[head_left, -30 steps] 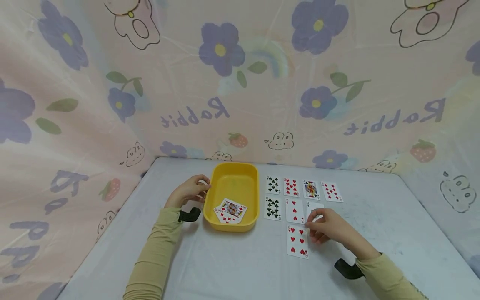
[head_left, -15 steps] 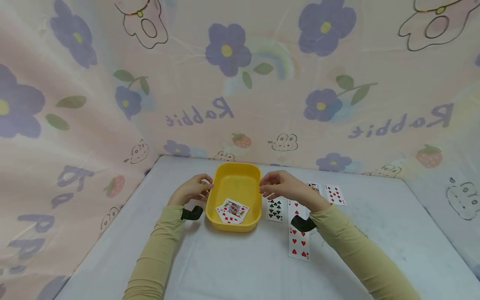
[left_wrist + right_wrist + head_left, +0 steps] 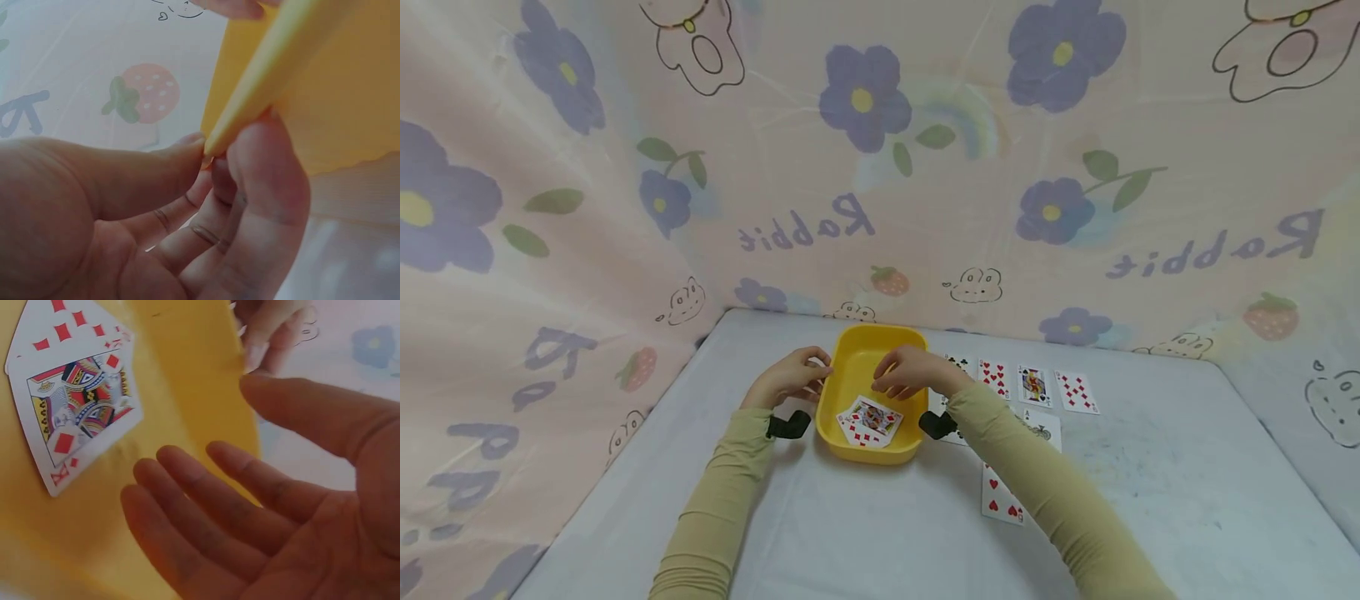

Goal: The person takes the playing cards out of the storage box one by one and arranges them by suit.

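The left hand [image 3: 790,377] pinches the left rim of a yellow plastic tray [image 3: 848,367]; in the left wrist view its thumb and fingers [image 3: 269,181] meet at the edge. Over the right side of the tray hovers the right hand [image 3: 917,372]. Its palm and spread, loosely bent fingers [image 3: 206,512] hold nothing in the right wrist view. Inside the tray, at the near end, lies a king of diamonds [image 3: 87,400], overlapping another diamond card [image 3: 69,328] beneath it.
Right of the tray, playing cards lie face up in rows, including a jack [image 3: 1034,386], a diamond card [image 3: 1077,392], an ace [image 3: 1041,427] and a six of hearts [image 3: 1002,497]. The right sleeve [image 3: 1037,475] covers some of them. A printed cloth [image 3: 970,192] hangs behind the table.
The right hand has moved left from beside the ace, across the cards, to above the tray. The left hand keeps its hold on the rim. The head view has shifted slightly.
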Action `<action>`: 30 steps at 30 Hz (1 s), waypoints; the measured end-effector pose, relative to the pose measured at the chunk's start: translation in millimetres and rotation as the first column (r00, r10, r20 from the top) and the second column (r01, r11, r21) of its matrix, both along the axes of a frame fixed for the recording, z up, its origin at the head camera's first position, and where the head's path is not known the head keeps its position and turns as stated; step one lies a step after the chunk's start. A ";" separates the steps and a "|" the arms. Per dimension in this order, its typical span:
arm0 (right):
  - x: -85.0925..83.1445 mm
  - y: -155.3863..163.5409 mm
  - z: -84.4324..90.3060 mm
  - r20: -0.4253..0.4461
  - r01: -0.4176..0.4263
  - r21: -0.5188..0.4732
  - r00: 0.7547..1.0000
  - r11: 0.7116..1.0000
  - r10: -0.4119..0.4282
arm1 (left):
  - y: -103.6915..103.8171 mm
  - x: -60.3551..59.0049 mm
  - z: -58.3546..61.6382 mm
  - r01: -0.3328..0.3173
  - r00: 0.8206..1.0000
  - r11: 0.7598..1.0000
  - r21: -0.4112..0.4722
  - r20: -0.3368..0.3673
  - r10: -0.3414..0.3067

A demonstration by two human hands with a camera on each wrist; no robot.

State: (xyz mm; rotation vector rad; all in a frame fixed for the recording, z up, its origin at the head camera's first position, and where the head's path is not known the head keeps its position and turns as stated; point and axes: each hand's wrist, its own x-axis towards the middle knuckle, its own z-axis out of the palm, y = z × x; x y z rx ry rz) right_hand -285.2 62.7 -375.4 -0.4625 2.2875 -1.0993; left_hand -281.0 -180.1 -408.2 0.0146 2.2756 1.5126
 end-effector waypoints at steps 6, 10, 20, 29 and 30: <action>-7.1 -9.2 -13.5 -0.001 0.007 0.091 1.000 0.996 -0.007 | 0.9 -0.1 0.2 -0.010 1.000 1.000 0.000 0.005 0.010; -7.3 -13.1 -18.3 0.018 -0.037 0.137 0.999 0.990 0.035 | 1.0 1.0 0.8 -0.008 1.000 1.000 0.001 0.006 0.008; -1.4 -22.1 -23.8 0.160 -0.137 0.057 0.979 0.989 0.126 | -0.2 0.5 -0.6 -0.005 1.000 1.000 0.016 0.002 0.005; 1.1 -22.6 -26.7 0.208 -0.143 0.020 0.969 0.989 0.136 | -0.8 0.3 -3.1 0.000 1.000 1.000 0.008 -0.005 0.000; 1.1 -22.9 -26.3 0.211 -0.150 0.024 0.967 0.988 0.142 | -0.6 0.2 -2.8 -0.002 1.000 1.000 0.010 -0.005 0.002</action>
